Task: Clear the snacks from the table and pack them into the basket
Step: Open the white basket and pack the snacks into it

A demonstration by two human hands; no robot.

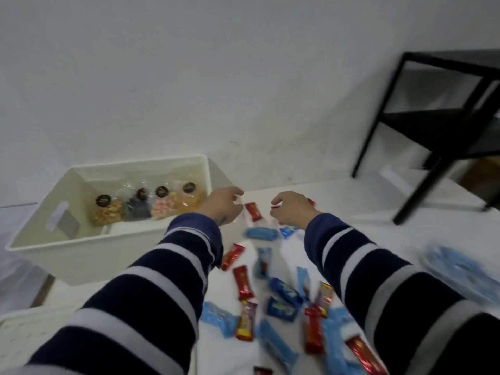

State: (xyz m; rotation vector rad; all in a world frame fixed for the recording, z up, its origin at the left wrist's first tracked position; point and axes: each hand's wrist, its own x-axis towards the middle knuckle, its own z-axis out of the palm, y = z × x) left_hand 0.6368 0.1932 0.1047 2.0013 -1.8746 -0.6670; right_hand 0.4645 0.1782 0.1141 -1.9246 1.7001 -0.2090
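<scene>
Both my arms are stretched over the table (351,207). My left hand (223,205) hangs with its fingers curled loosely and nothing plainly in them; blur hides the tips, so I cannot tell whether they pinch anything. My right hand (290,208) is curled too, with a scrap of red wrapper showing at its fingertips. It may be closed on a small bar, but I cannot be sure.

Between my two hands lies a red bar (253,211), closer to my left. Just beyond my left hand stands the cream basket (81,247), already holding four clear bags of sweets (146,204) lined up along its far wall. Back towards my elbows, the table is littered with the red and blue snack wrappers (281,293), lying at all angles and partly overlapping.

I judge these bars to be light and their foil slick and crinkly, so a pinch at a loose crimped end could slip. I would take each across its middle, thumb on one long edge and fingers on the other. Several could be scooped together, since none looks fragile, though the ones inside may snap if squeezed hard.
</scene>
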